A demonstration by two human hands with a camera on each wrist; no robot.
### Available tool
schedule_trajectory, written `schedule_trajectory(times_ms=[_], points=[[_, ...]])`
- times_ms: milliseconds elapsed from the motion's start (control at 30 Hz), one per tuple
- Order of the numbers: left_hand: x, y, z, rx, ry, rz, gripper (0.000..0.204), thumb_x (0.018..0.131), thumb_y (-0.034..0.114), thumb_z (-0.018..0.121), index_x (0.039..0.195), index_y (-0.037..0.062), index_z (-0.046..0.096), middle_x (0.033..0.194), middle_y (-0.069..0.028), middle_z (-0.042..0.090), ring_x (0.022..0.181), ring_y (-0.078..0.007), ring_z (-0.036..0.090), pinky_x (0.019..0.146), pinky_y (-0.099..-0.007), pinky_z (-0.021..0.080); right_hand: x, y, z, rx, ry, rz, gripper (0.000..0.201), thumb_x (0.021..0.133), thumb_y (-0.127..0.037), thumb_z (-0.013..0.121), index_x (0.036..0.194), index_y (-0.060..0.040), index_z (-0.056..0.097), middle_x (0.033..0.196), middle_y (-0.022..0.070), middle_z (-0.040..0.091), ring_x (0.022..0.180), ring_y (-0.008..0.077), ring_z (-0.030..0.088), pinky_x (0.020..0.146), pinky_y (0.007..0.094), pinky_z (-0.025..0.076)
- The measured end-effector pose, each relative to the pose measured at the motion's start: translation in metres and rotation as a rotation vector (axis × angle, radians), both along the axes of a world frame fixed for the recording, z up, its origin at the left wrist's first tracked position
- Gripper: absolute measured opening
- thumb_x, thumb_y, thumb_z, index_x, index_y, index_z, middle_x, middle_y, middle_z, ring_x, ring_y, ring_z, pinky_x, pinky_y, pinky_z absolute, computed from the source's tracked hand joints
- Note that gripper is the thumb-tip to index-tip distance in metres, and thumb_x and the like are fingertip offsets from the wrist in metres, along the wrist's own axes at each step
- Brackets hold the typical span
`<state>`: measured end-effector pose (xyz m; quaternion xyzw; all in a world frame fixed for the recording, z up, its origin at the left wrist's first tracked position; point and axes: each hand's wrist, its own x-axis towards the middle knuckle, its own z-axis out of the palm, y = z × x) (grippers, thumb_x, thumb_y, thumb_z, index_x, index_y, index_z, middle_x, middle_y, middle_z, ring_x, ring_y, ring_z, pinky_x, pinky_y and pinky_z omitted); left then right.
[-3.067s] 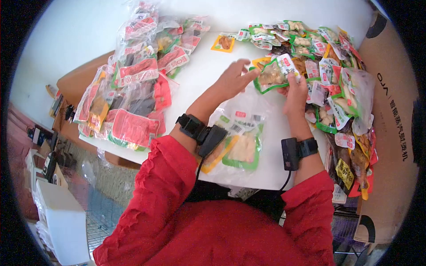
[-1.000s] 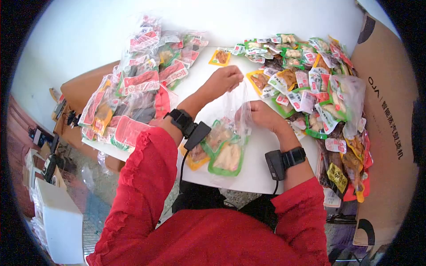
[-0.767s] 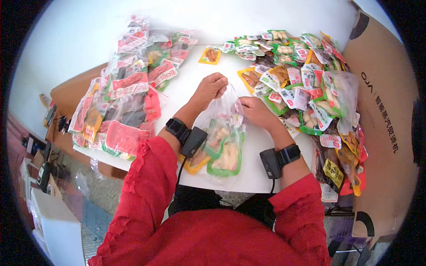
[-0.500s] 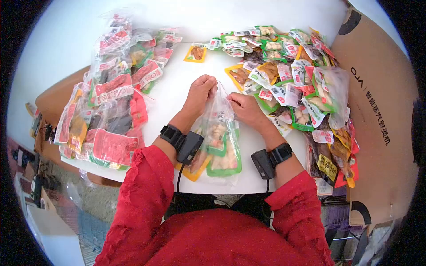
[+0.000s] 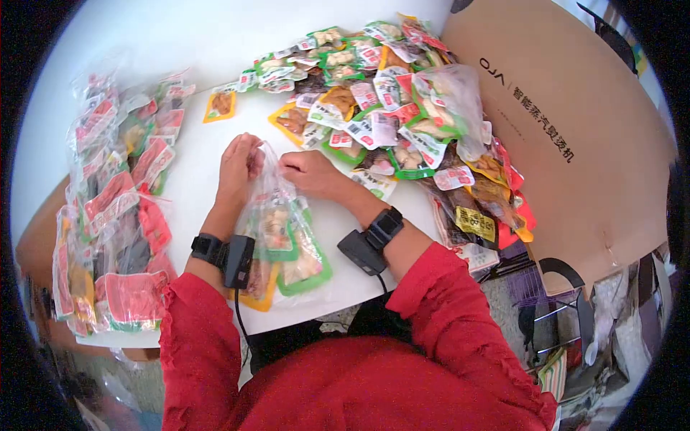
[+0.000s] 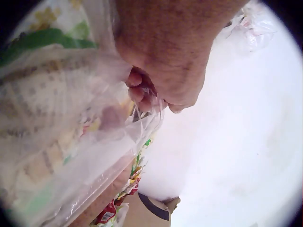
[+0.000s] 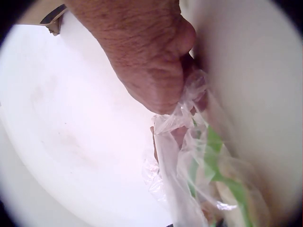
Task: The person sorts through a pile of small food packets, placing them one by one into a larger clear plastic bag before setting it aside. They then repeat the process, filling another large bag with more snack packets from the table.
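In the head view, a clear plastic bag (image 5: 267, 192) hangs between both hands, its mouth gathered at the top. Inside it are green-edged food packets (image 5: 303, 267) and a yellow-edged packet (image 5: 260, 287), their lower ends at the table's front edge. My left hand (image 5: 239, 167) grips the left side of the mouth, fingers curled into the film. On the other side, my right hand (image 5: 313, 172) pinches the bag's edge. The right wrist view shows crumpled film (image 7: 182, 113) under the curled right fingers. From the left wrist, the bag (image 6: 52, 109) covers much of the view.
A heap of food packets (image 5: 374, 129) spreads over the table's back right, beside a large cardboard box (image 5: 575, 194). Filled clear bags (image 5: 129, 237) line the left side. One yellow-edged packet (image 5: 220, 105) lies alone at the back on the white table (image 5: 198, 154).
The green-edged packet once in my right hand now appears to be in the bag. Both hands have moved onto the bag's mouth and raised it. The head view has turned right.
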<state>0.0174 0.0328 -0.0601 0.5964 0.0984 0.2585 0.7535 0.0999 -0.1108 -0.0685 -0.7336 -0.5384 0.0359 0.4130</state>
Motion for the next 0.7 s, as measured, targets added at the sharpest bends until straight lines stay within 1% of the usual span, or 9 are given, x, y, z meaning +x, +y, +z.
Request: schedule_trajectory(times_ms=[200,267,333,433,500,600,633,667,700], points=[[-0.005,-0.003,0.004,0.108,0.035,-0.020,0.025,0.090,0.029,0.041,0.084,0.0068,0.052,0.058,0.0018,0.046,0.046,-0.0036,0.037,0.041,-0.0166,0.027,-0.004,-0.002,0.005,-0.018,0.013,-0.009,0.018,0.076,-0.021,0.052,0.082,-0.0049,0.057,0.072,0.0148,0.058,0.066,0.0297,0.057,0.059,0.0355,0.044],[-0.004,-0.008,0.005,0.014,0.031,0.057,0.024,0.090,0.028,0.042,0.084,0.0070,0.052,0.062,0.0025,0.048,0.048,-0.0030,0.039,0.042,-0.0162,0.028,-0.002,0.001,0.002,-0.013,-0.028,-0.019,0.019,0.076,-0.023,0.052,0.082,-0.0063,0.057,0.074,0.0146,0.059,0.068,0.0306,0.057,0.059,0.0370,0.044],[-0.004,-0.003,0.001,0.020,-0.003,0.004,0.022,0.090,0.026,0.042,0.084,0.0072,0.052,0.065,0.0035,0.048,0.049,-0.0026,0.039,0.042,-0.0158,0.029,-0.006,-0.002,0.005,-0.021,0.030,-0.026,0.021,0.076,-0.025,0.047,0.081,-0.0073,0.059,0.078,0.0142,0.060,0.074,0.0322,0.057,0.065,0.0424,0.045],[-0.006,-0.005,0.004,0.006,0.049,0.024,0.021,0.090,0.025,0.041,0.084,0.0074,0.052,0.064,0.0041,0.046,0.050,-0.0021,0.039,0.042,-0.0153,0.029,-0.006,-0.003,0.005,-0.019,0.014,-0.042,0.021,0.077,-0.025,0.048,0.082,-0.0079,0.058,0.077,0.0143,0.060,0.072,0.0324,0.057,0.064,0.0423,0.045],[-0.006,-0.002,0.002,0.178,0.067,0.037,0.021,0.090,0.024,0.040,0.083,0.0075,0.052,0.063,0.0048,0.044,0.050,-0.0018,0.038,0.042,-0.0151,0.029,-0.007,-0.005,0.007,-0.051,0.027,-0.041,0.021,0.078,-0.026,0.048,0.084,-0.0086,0.058,0.077,0.0142,0.060,0.072,0.0326,0.057,0.063,0.0414,0.044],[-0.005,-0.002,0.001,0.227,0.027,0.018,0.021,0.091,0.024,0.040,0.082,0.0077,0.052,0.064,0.0053,0.044,0.051,-0.0011,0.038,0.043,-0.0151,0.029,-0.007,-0.004,0.005,-0.068,0.037,-0.063,0.021,0.079,-0.026,0.047,0.084,-0.0090,0.058,0.077,0.0137,0.060,0.072,0.0323,0.057,0.063,0.0416,0.045],[-0.007,-0.007,0.005,0.403,0.010,0.052,0.022,0.091,0.024,0.040,0.081,0.0079,0.051,0.064,0.0057,0.044,0.052,-0.0005,0.038,0.044,-0.0150,0.029,-0.008,-0.003,0.004,-0.025,0.070,-0.067,0.020,0.076,-0.025,0.047,0.078,-0.0088,0.058,0.075,0.0139,0.060,0.072,0.0334,0.057,0.063,0.0455,0.044],[-0.006,-0.009,0.006,0.407,0.011,0.042,0.022,0.091,0.024,0.040,0.081,0.0079,0.051,0.064,0.0057,0.044,0.052,-0.0005,0.038,0.044,-0.0150,0.029,-0.008,-0.002,0.003,-0.021,0.073,-0.077,0.020,0.076,-0.025,0.047,0.078,-0.0088,0.058,0.075,0.0139,0.060,0.072,0.0334,0.057,0.063,0.0455,0.044],[-0.006,-0.011,0.007,0.300,0.031,0.039,0.022,0.091,0.024,0.040,0.080,0.0081,0.051,0.064,0.0061,0.044,0.053,-0.0002,0.037,0.045,-0.0150,0.029,-0.008,-0.002,0.001,-0.023,0.073,-0.074,0.020,0.076,-0.025,0.047,0.078,-0.0088,0.058,0.075,0.0139,0.060,0.072,0.0335,0.057,0.064,0.0456,0.044]])
